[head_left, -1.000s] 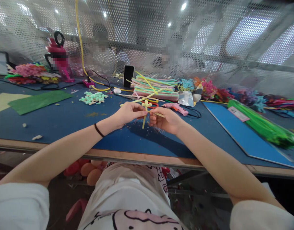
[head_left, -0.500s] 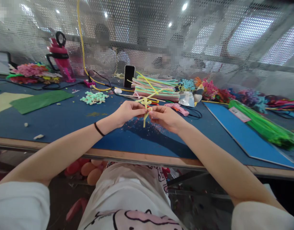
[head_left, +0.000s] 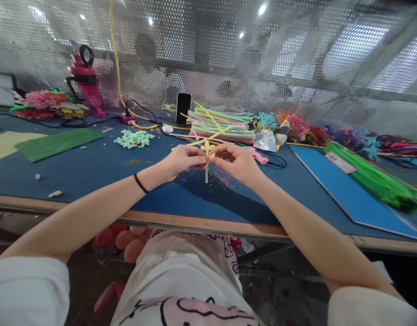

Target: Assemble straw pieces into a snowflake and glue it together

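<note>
Between my two hands, over the middle of the table, is a pale yellow pipe-cleaner flower [head_left: 207, 146] with looped petals and a short end hanging down. My left hand [head_left: 183, 160] pinches it from the left with thumb and fingers. From the right, my right hand [head_left: 236, 162] is closed on it too, thumb and fingertips meeting near its centre. Just behind lies a stack of pastel pipe cleaners [head_left: 222, 122], with loose yellow ones across it. Part of a pink glue gun [head_left: 259, 156] shows beyond my right hand.
Small mint-green pieces [head_left: 133, 138] are heaped at left, near green sheets [head_left: 59, 144]. A phone [head_left: 184, 107] leans upright at the back; a pink bottle [head_left: 89, 88] stands back left. At right, a bagged green bundle [head_left: 374, 181] lies on a blue board [head_left: 333, 190].
My right hand's fingers have shifted up and slightly over the flower, now covering more of the pink glue gun. The flower turned slightly; my left hand stays nearly in place.
</note>
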`<state>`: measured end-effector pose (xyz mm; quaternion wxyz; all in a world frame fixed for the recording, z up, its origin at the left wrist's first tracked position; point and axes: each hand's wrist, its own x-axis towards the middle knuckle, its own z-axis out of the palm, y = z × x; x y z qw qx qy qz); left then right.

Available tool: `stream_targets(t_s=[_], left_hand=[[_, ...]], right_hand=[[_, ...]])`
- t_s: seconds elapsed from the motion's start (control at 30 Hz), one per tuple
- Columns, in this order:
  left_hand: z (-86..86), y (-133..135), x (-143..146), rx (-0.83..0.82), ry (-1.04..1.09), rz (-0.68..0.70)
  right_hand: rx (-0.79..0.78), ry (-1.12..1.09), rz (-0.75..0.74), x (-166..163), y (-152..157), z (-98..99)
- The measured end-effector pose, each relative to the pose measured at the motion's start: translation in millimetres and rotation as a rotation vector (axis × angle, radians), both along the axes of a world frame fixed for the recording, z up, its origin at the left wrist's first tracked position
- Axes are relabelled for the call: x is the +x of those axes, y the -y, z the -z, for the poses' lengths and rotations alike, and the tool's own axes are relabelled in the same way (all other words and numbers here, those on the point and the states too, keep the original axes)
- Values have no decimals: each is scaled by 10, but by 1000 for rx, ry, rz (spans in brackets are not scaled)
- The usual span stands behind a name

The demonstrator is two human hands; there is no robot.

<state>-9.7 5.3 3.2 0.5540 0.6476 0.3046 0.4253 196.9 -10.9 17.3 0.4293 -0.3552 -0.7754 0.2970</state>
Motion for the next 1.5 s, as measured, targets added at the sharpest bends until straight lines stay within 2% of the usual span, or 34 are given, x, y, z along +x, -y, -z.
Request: stream_targets(t_s=[0.2,0.4,0.53,0.73,0.87,0.97,1.07,1.23,1.3,1.33,1.4,1.5], left_hand=[[-21,37,25,6,7,35],[-29,64,39,53,0,5],[-9,40,23,116,-55,-21],[39,16,13,368,-161,-124],[38,42,7,579,-302,-250],[15,66,-5,729,-389,-340],[-16,71,-35,841,-445,-353],[-54,47,-84,1060,-550,-188],[-42,26,-75,1063,-509,-209],[-31,12,-65,1008,-454,-246],[-5,-18,-40,770,-329,-282],[16,-43,-5,327,-139,-165]], right_hand=[[225,151,-24,88,-12,-70],[299,224,-19,118,18,-105],[418,330,-17,147,-8,-78],[599,440,105,164,-56,1],[580,430,215,87,14,47],[377,261,278,-20,108,68],[-6,15,240,-109,164,47],[-806,-293,37,-95,97,-61],[-934,-325,-52,-64,68,-81],[-909,-333,-75,-52,62,-79],[-700,-315,-71,-38,60,-52],[-131,-94,32,-14,61,15]])
